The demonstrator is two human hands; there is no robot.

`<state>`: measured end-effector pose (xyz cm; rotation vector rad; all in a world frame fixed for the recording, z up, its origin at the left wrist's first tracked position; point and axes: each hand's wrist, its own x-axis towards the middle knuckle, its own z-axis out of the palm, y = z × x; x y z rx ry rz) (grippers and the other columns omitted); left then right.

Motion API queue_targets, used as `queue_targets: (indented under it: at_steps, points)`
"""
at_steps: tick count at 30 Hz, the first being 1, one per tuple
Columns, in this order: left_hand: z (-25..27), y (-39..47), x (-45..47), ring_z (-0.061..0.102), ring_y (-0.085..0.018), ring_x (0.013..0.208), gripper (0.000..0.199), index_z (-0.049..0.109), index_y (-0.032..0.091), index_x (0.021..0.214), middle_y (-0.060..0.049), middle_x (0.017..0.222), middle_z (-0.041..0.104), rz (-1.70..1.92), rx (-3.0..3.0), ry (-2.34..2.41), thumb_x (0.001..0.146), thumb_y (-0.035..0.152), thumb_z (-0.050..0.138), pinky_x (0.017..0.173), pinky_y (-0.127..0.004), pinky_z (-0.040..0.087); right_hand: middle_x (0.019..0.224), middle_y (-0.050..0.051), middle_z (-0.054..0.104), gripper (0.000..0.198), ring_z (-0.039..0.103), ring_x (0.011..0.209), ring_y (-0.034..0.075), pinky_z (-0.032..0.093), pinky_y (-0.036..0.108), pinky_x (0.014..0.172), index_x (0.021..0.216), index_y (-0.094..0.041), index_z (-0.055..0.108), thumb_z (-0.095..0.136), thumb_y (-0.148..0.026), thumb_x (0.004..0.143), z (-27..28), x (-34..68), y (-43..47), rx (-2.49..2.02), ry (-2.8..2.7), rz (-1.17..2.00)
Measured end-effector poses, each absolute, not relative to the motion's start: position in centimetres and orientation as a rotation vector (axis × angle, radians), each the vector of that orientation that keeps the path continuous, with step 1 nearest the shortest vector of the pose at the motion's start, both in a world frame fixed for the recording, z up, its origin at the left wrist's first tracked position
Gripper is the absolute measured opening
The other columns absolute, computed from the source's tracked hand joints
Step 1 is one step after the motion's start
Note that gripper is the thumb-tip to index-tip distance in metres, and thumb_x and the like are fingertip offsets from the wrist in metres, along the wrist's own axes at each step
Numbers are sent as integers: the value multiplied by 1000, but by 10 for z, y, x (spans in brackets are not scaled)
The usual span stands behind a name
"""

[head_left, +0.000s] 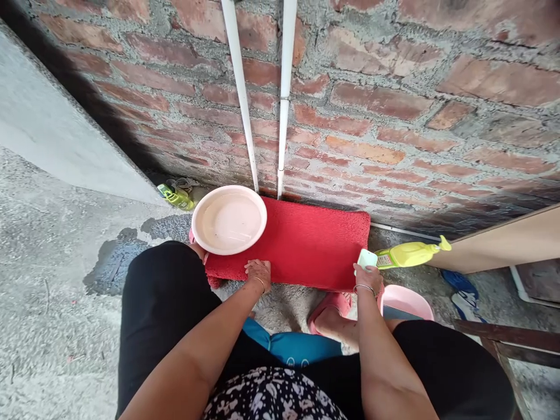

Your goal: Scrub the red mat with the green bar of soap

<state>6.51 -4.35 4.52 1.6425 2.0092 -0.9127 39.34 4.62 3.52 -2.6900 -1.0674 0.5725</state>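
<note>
In the head view, a red plush mat (pixel 315 239) is lying flat, with a pink basin (pixel 229 220) standing at its left end. It is looking soft and floppy, probably heavy if wet; its near edge should be offering purchase. The left hand (pixel 258 272) is resting there, whether gripping I cannot tell; the right hand (pixel 368 279) is clasping a pale green block (pixel 367 257), perhaps slippery soap.
</note>
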Motion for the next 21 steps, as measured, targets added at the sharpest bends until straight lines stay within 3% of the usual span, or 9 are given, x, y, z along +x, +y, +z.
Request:
queue_targets:
  at_steps: [4, 14, 21]
  points:
    - [47, -43, 66, 53, -47, 113, 77, 40, 5, 139, -36, 130, 48, -935, 1662, 2017, 67, 21, 62, 75, -45, 46, 114, 15, 61, 53, 60, 101, 30, 47, 39, 83, 112, -21, 63, 69, -53, 70, 40, 390, 44, -2689, -875, 541]
    - [52, -45, 67, 46, -49, 119, 75, 41, 2, 139, -34, 132, 46, -755, 1591, 2051, 70, 25, 59, 82, -52, 44, 107, 5, 56, 43, 58, 92, 20, 42, 31, 86, 112, -25, 64, 69, -46, 75, 33, 263, 79, -2162, -2038, 594]
    - [46, -40, 67, 55, -48, 110, 64, 46, 3, 134, -34, 127, 53, -940, 1669, 2041, 73, 20, 54, 74, -45, 46, 109, 5, 56, 43, 58, 98, 21, 41, 32, 88, 116, -27, 63, 68, -46, 77, 44, 259, 102, -2200, -2257, 586]
